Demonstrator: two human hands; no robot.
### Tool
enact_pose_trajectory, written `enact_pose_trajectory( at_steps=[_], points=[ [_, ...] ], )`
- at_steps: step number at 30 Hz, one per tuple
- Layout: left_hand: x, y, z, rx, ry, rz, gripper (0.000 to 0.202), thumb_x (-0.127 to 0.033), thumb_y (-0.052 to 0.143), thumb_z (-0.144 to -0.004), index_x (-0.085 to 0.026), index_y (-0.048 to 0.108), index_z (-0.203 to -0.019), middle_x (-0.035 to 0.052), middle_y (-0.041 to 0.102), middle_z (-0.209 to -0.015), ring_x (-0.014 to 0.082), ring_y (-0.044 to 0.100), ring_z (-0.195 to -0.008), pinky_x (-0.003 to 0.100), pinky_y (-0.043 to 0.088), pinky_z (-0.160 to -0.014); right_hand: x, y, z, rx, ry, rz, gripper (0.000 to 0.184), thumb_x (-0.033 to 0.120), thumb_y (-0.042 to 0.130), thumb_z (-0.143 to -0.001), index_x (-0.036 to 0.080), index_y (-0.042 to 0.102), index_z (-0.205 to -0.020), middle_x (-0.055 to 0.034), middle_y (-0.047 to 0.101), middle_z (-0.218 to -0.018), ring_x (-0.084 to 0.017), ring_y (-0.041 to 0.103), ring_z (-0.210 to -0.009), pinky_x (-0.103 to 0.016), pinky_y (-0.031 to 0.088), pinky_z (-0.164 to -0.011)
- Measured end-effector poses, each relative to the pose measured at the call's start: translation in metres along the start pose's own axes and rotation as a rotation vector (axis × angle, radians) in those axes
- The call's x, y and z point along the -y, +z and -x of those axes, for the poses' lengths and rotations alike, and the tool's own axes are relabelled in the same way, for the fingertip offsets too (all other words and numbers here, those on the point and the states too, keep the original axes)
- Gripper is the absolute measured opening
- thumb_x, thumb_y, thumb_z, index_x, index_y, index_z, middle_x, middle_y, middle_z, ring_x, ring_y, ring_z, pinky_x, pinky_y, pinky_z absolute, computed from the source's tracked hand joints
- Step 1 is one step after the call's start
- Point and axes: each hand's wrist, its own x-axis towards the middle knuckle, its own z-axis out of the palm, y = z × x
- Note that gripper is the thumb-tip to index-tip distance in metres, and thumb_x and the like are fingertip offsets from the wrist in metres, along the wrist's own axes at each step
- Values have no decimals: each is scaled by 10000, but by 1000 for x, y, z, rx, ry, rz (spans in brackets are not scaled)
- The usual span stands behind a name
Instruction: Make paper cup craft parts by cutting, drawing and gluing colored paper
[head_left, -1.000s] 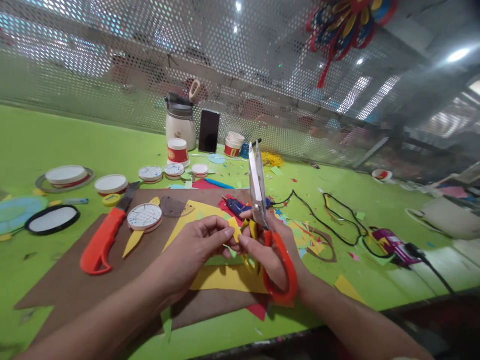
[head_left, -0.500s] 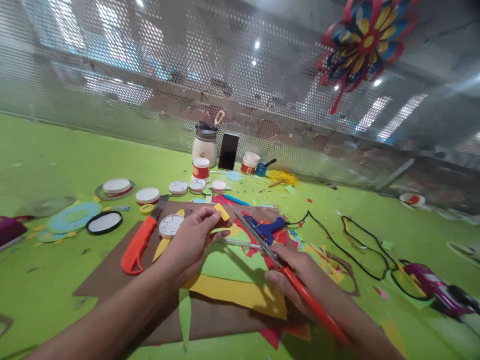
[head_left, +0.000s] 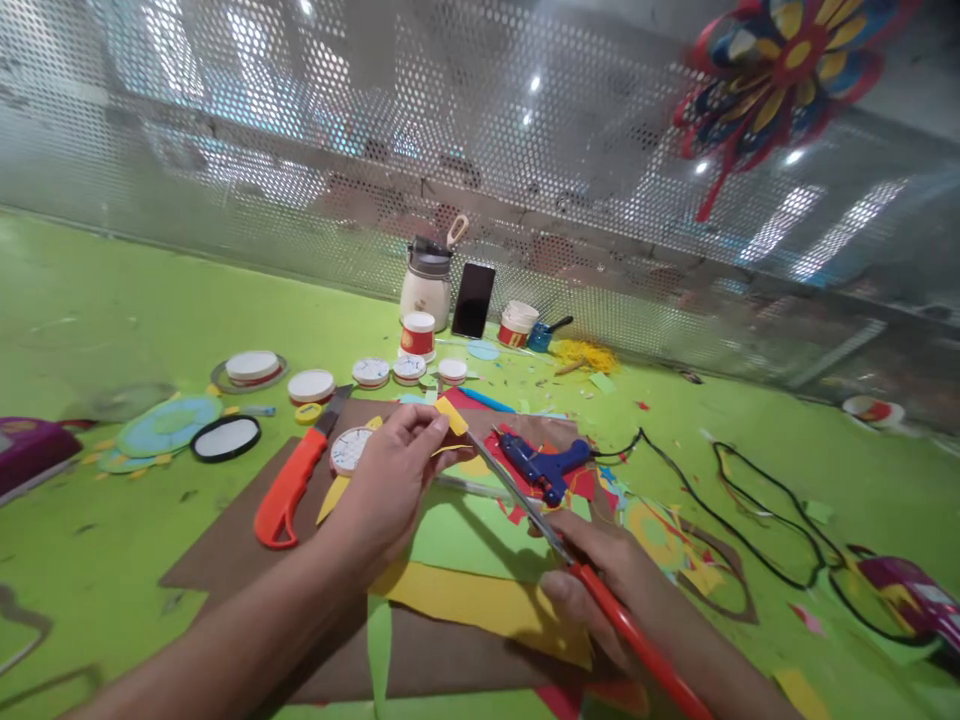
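Between the thumb and fingers of my left hand (head_left: 401,470) is a small piece of yellow paper (head_left: 452,416). My right hand (head_left: 592,565) grips red-handled scissors (head_left: 626,625), whose blades point up and left, their tips at the lower edge of the yellow piece. Whether the tips touch it, I cannot tell. Under both hands lie a green sheet (head_left: 465,535) and a yellow sheet (head_left: 495,605) on brown cardboard (head_left: 442,665). A blue glue gun (head_left: 551,462) rests beyond the scissors among red paper scraps.
Left of my hands lie an orange-handled saw (head_left: 289,490) and a patterned white disc (head_left: 349,450). Behind are round lids (head_left: 311,385), a jug (head_left: 426,290), a phone (head_left: 474,300) and small tubs (head_left: 517,322). A black cord (head_left: 675,500) runs to the right across the green table (head_left: 112,330).
The scissor tips have come up to the yellow paper, from a slight gap before. My view has turned a little to the left, so the scene sits further right.
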Motion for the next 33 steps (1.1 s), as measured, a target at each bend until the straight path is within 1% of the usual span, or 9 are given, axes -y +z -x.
enact_pose_trajectory(
  at_steps=[4, 7, 9, 11, 16, 21, 25, 28, 33],
  points=[
    [-1, 1, 2, -15, 1, -12, 155, -253, 665, -767, -163, 550, -716, -17, 593, -711, 157, 633, -767, 316, 507, -772, 2, -2, 1, 32, 23, 59, 359, 547, 515, -847, 227, 636, -955, -22, 547, -686, -200, 487, -682, -295, 395, -655],
    [-1, 1, 2, -28, -6, -15, 158, -262, 672, -762, -165, 553, -728, -26, 581, -713, 149, 630, -748, 298, 495, -742, 5, -6, 0, 114, 42, 74, 278, 469, 525, -865, 214, 604, -945, -29, 585, -756, -205, 508, -733, -293, 395, -666],
    [-2, 1, 3, -25, -15, -7, 161, -263, 675, -759, -166, 551, -728, -31, 568, -705, 145, 626, -733, 289, 491, -721, 7, -8, 0, 165, 67, 52, 239, 423, 537, -867, 208, 591, -956, -26, 593, -772, -192, 520, -708, -272, 395, -619],
    [-3, 1, 3, -19, -19, -3, 158, -259, 667, -766, -166, 546, -727, -30, 564, -702, 147, 623, -733, 289, 494, -717, 7, -8, -1, 193, 84, 24, 231, 412, 536, -867, 208, 585, -964, -13, 574, -733, -170, 504, -639, -256, 378, -554],
    [-3, 0, 5, -16, -24, -12, 146, -255, 649, -786, -173, 535, -745, -19, 589, -729, 148, 620, -760, 300, 494, -767, 4, -4, 0, 128, 72, 35, 298, 489, 535, -836, 213, 600, -929, -14, 540, -709, -170, 478, -621, -263, 372, -546],
    [-3, -1, 4, -9, -32, -14, 161, -278, 660, -773, -176, 542, -734, -19, 590, -713, 152, 618, -754, 307, 490, -768, 0, -2, 1, 128, 94, 21, 375, 563, 514, -827, 211, 607, -916, -9, 535, -662, -165, 481, -581, -260, 353, -513],
    [-3, 0, 3, -22, -24, -1, 147, -259, 669, -766, -173, 553, -737, -30, 570, -700, 140, 609, -727, 294, 492, -750, -1, 1, 2, 70, 71, 8, 401, 577, 508, -828, 212, 624, -946, 6, 492, -635, -147, 440, -560, -251, 333, -513],
    [-4, 1, 3, 4, -22, 32, 138, -248, 659, -779, -167, 557, -732, -23, 579, -719, 139, 608, -743, 286, 490, -753, -1, 2, 2, 24, 63, 23, 428, 585, 501, -833, 202, 621, -979, 11, 464, -634, -139, 417, -560, -252, 301, -517],
    [-3, 0, 4, 6, -36, 53, 131, -231, 645, -795, -168, 547, -735, -33, 563, -727, 132, 609, -750, 292, 486, -778, 4, 3, 1, 0, 54, 28, 477, 632, 436, -847, 197, 618, -910, 11, 436, -618, -137, 398, -567, -264, 261, -519]
  ],
)
